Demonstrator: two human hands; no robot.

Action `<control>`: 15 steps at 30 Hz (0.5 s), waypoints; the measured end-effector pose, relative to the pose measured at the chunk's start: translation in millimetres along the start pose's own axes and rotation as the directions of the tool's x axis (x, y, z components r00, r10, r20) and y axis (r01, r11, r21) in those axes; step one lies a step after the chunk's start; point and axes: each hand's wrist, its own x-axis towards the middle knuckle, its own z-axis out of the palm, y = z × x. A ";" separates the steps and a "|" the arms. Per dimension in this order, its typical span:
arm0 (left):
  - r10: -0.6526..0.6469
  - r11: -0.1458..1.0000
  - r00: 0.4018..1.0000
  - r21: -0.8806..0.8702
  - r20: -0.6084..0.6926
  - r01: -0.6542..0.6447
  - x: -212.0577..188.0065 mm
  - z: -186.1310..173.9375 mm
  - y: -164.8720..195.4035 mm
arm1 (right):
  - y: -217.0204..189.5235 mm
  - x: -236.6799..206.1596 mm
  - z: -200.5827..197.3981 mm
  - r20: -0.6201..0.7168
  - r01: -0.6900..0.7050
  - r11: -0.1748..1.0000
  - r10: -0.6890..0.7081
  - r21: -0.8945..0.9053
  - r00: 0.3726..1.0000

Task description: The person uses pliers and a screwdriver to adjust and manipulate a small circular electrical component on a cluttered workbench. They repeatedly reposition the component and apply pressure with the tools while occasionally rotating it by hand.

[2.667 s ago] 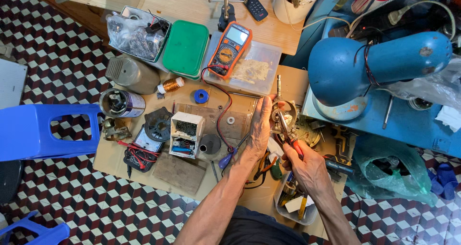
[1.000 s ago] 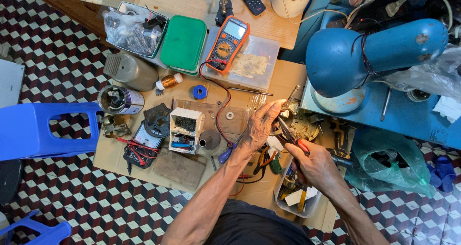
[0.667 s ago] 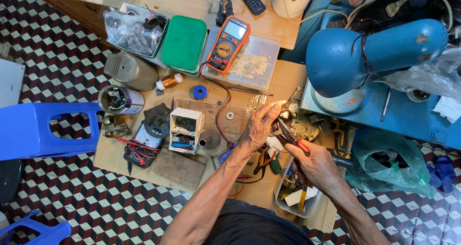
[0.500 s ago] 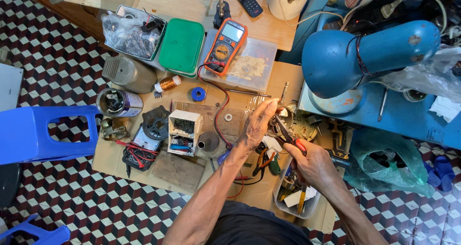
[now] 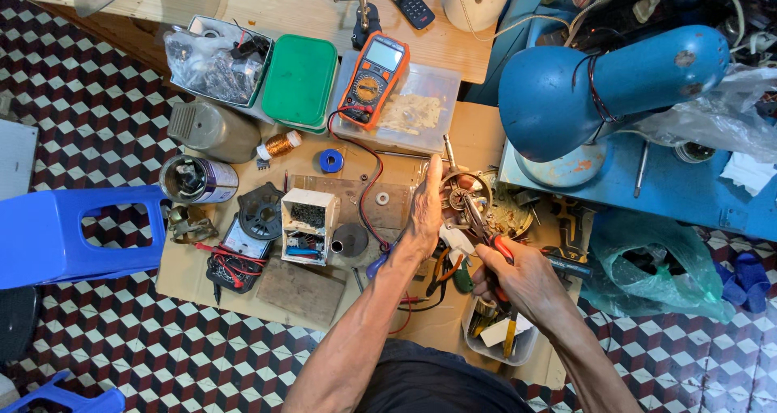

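Your left hand (image 5: pixel 426 211) lies flat, steadying the round motor part (image 5: pixel 468 196) on the cardboard-covered worktop (image 5: pixel 421 332), while your right hand (image 5: pixel 518 277) squeezes the red-handled pliers (image 5: pixel 484 231) whose tips reach into it; keep that bracing firm and the pliers' pull straight.

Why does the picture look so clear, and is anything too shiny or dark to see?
In the head view, soft even light keeps the left hand, the right hand and the pliers sharp; shadows are faint; the blue lamp shows a mild sheen, not harsh glare; the orange meter is crisp; only the top right corner is dim and cluttered; the checkered floor bends slightly near the edges.
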 end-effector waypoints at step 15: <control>0.092 0.994 0.996 0.065 0.010 -0.092 -1.1 -0.4 -2.1 | -7.6 6.0 0.7 -0.005 -0.063 0.998 0.063 -0.011 0.998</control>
